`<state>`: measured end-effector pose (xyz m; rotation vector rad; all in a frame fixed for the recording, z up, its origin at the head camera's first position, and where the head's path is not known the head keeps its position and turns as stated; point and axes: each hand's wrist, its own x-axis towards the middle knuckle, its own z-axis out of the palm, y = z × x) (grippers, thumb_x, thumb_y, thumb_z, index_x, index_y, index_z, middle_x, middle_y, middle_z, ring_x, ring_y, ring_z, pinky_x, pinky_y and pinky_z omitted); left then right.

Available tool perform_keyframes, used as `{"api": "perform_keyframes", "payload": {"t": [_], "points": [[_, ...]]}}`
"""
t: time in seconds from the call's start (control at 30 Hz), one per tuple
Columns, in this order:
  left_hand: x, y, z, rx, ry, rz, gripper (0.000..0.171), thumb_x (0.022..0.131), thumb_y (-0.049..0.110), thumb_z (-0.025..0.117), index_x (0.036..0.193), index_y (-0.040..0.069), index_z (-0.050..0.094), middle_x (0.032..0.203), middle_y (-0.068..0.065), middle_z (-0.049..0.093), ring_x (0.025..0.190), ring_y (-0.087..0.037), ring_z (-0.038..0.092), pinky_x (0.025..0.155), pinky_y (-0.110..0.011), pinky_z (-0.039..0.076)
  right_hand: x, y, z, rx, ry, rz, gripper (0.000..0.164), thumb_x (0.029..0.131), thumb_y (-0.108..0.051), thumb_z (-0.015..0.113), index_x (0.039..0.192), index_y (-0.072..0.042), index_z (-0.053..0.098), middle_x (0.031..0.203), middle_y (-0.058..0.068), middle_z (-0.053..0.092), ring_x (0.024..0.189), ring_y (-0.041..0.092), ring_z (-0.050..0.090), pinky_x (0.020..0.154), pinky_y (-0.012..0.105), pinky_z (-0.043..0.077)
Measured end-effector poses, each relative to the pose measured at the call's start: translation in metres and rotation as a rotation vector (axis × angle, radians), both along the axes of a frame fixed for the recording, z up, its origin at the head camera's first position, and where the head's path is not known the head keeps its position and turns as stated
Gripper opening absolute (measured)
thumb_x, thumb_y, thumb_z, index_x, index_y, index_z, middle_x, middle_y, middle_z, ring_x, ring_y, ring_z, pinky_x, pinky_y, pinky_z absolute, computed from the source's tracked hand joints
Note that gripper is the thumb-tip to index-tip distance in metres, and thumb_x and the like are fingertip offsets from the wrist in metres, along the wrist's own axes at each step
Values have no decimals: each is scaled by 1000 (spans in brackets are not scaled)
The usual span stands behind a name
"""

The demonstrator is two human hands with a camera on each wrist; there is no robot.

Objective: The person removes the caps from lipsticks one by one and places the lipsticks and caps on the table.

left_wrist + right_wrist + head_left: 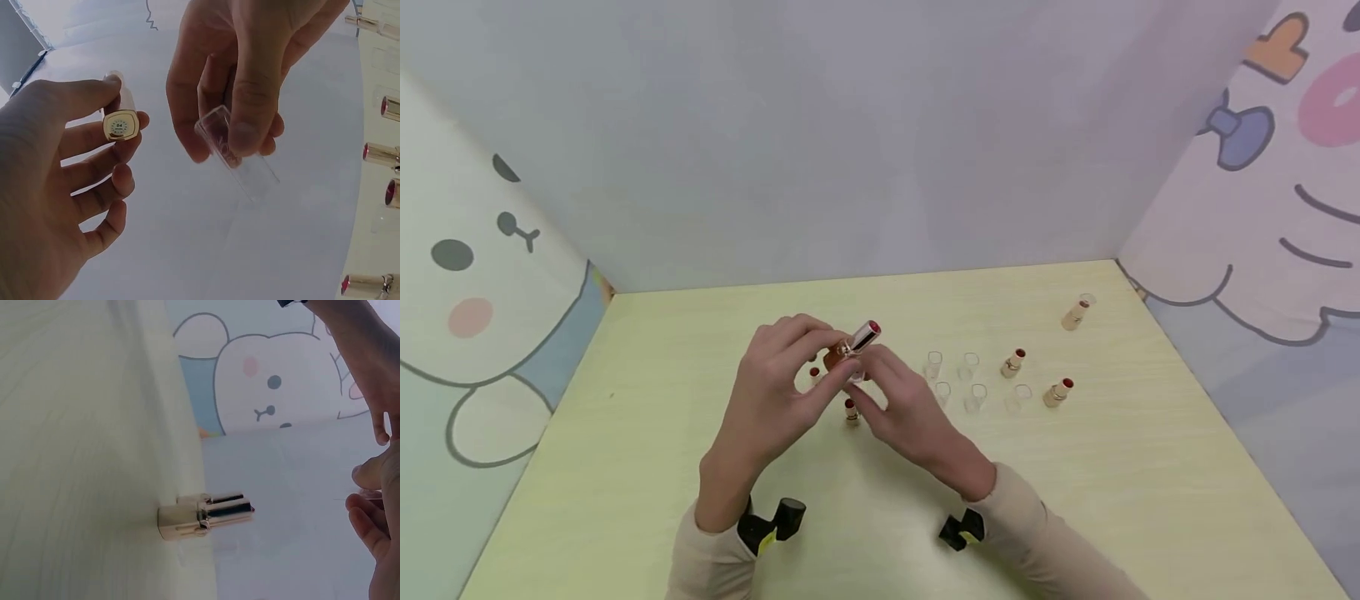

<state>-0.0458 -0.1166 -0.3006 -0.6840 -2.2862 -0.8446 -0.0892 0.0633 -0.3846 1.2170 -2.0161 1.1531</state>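
Observation:
Held up over the table, a lipstick (863, 335) with a red tip is pinched between the thumb and fingers of my left hand (775, 379). In the left wrist view, its gold-edged base (120, 125) carries a round label reading 04. Close beside it, my right hand (904, 407) pinches a clear lipstick cap (240, 159) between thumb and fingers. Cap and lipstick are apart in that view. Just below the hands stands an uncapped lipstick (852, 413); another lipstick (815, 374) shows partly behind my left hand. The right wrist view catches a standing gold lipstick (181, 521).
To the right of my hands, several clear caps (977, 397) stand in loose rows on the pale table (647, 417). Farther right are uncapped lipsticks (1012, 364), with one lipstick (1075, 316) near the back corner beside a clear rim. A plain wall (865, 167) closes the back.

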Motion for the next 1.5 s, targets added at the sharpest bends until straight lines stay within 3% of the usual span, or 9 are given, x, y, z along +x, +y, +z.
{"api": "perform_keyframes", "payload": {"t": [0.17, 0.27, 0.43, 0.6, 0.73, 0.93, 1.1, 1.3, 1.5], "points": [[5, -8, -11, 10, -29, 44, 19, 87, 16, 85, 104, 13, 79, 96, 4, 71, 86, -12, 60, 83, -35, 39, 3, -14, -7, 156, 17, -60, 36, 93, -9, 79, 127, -12, 65, 123, 1, 70, 118, 18, 64, 102, 36, 51], [8, -14, -21, 8, -46, 74, 20, 87, 14, 85, 106, 14, 78, 97, 4, 71, 84, -10, 60, 84, -36, 38, 5, -20, -11, 271, 23, -143, 35, 92, -14, 81, 124, -17, 68, 121, -4, 72, 116, 18, 61, 100, 43, 45], [13, -27, -41, 12, -72, 136, 23, 86, 13, 86, 107, 14, 77, 98, 5, 71, 79, -8, 58, 81, -33, 37, 6, -27, -21, 442, -14, -252, 35, 92, -22, 82, 125, -23, 70, 116, -10, 74, 114, 15, 57, 101, 44, 40], [19, -42, -63, 45, -140, 192, 27, 85, 10, 86, 110, 16, 77, 102, 6, 70, 80, -7, 57, 82, -33, 35, 7, -33, -28, 545, -72, -264, 34, 94, -24, 80, 126, -26, 70, 117, -11, 75, 113, 14, 56, 103, 44, 39], [23, -52, -81, 90, -227, 234, 30, 84, 8, 86, 111, 18, 77, 104, 7, 72, 81, -5, 58, 83, -32, 38, 6, -36, -31, 605, -85, -259, 30, 95, -23, 78, 123, -26, 70, 117, -11, 74, 113, 14, 56, 105, 43, 37], [23, -63, -111, 101, -322, 286, 30, 83, 7, 87, 110, 16, 77, 100, 6, 76, 76, -3, 58, 73, -32, 49, 5, -36, -36, 672, -67, -269, 27, 94, -23, 78, 120, -25, 71, 115, -11, 75, 112, 13, 55, 106, 41, 35], [22, -64, -130, 81, -457, 326, 24, 87, 14, 85, 110, 17, 79, 101, 4, 78, 77, -4, 57, 70, -26, 46, 6, -33, -38, 715, -42, -279, 25, 95, -24, 77, 119, -26, 71, 114, -12, 75, 113, 13, 55, 106, 42, 34], [22, -61, -137, 55, -541, 367, 30, 86, 15, 86, 114, 13, 79, 84, 1, 70, 74, -11, 52, 65, -24, 38, 8, -30, -39, 718, -8, -292, 23, 96, -24, 76, 118, -26, 71, 114, -12, 76, 110, 13, 55, 105, 42, 33], [21, -59, -137, 36, -551, 382, 30, 85, 15, 87, 113, 11, 79, 76, 0, 61, 69, -12, 47, 63, -24, 37, 9, -28, -40, 706, 20, -313, 22, 96, -24, 75, 118, -25, 71, 112, -12, 75, 107, 13, 55, 105, 43, 33]]}}
